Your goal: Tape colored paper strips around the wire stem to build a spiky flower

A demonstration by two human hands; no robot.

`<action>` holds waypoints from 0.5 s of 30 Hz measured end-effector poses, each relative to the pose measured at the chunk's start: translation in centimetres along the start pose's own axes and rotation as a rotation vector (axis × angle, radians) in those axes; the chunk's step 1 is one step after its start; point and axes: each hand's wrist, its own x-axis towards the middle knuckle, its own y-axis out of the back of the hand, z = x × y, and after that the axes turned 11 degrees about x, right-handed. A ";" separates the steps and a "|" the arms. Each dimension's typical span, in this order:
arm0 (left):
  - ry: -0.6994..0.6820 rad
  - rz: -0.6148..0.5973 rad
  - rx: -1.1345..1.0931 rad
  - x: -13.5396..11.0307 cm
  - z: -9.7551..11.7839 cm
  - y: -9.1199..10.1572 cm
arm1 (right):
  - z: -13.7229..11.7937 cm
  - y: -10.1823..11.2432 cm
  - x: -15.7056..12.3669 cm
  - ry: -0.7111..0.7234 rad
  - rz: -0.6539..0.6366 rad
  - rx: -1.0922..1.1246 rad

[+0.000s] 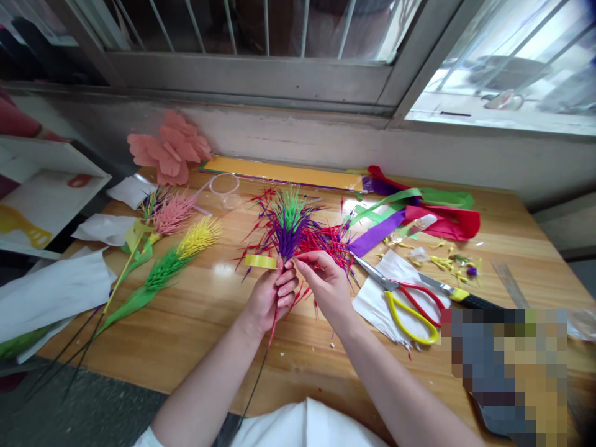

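In the middle of the head view is a handmade wheat ear [291, 223], green at the tip and purple below, on a thin dark wire stem wrapped partly in red. My left hand [274, 288] is closed around its stem just under the purple spikes. A yellow roll of tape [261, 261] sits by my left thumb. My right hand [326, 285] pinches beside the ear's base; what is between its fingertips is too small to make out. Behind the ear lies a pile of loose red and purple spikes [326, 245], partly hidden by it.
Scissors [405, 298] with red and yellow handles rest on white tissue at right, near a utility knife [460, 297]. Crepe paper strips [437, 217] lie behind. Finished wheat ears [158, 273] lie at left beside a pink paper flower [170, 149]. A blurred block covers the lower right.
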 end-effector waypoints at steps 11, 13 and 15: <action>0.009 0.028 -0.031 0.1 -0.1 0.0 | -0.6 -0.2 -0.1 0.099 -0.081 -0.086; 0.003 0.031 -0.021 0.0 0.0 0.0 | -0.7 -0.1 -0.2 0.100 -0.086 -0.097; -0.007 0.056 0.032 -0.1 0.0 -0.1 | -1.2 0.0 -0.5 0.110 -0.087 -0.133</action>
